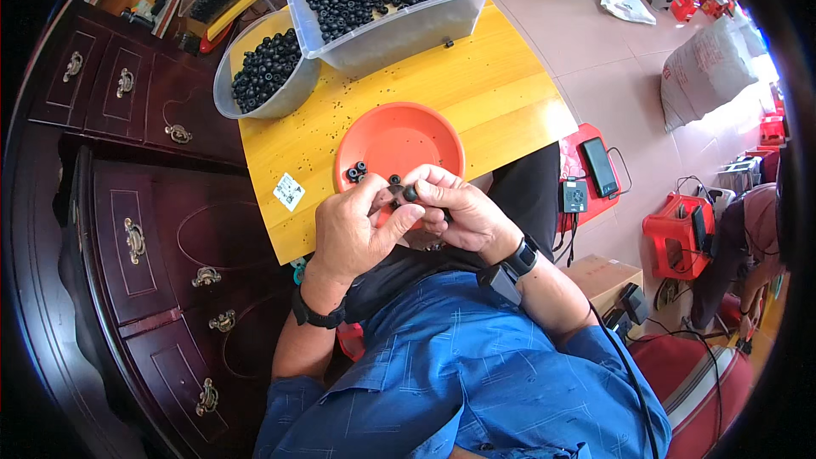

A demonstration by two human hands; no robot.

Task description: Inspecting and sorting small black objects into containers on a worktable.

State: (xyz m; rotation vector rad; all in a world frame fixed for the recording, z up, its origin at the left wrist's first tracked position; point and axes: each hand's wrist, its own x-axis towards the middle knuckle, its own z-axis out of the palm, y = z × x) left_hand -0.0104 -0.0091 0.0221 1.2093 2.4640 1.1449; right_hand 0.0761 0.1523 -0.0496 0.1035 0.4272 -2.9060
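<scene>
Both hands meet at six o'clock of the red bowl (399,138), left hand (353,229) and right hand (455,208) apparently pinching one small black ring (410,193) between closed fingertips.

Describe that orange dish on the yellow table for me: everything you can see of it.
The orange dish is round and shallow, with a raised rim, and looks like smooth plastic. It sits flat on the yellow wooden table, near its front edge. A few small black ring-shaped parts lie inside near its lower rim. Both hands, the left hand and the right hand, cover its near edge.
</scene>
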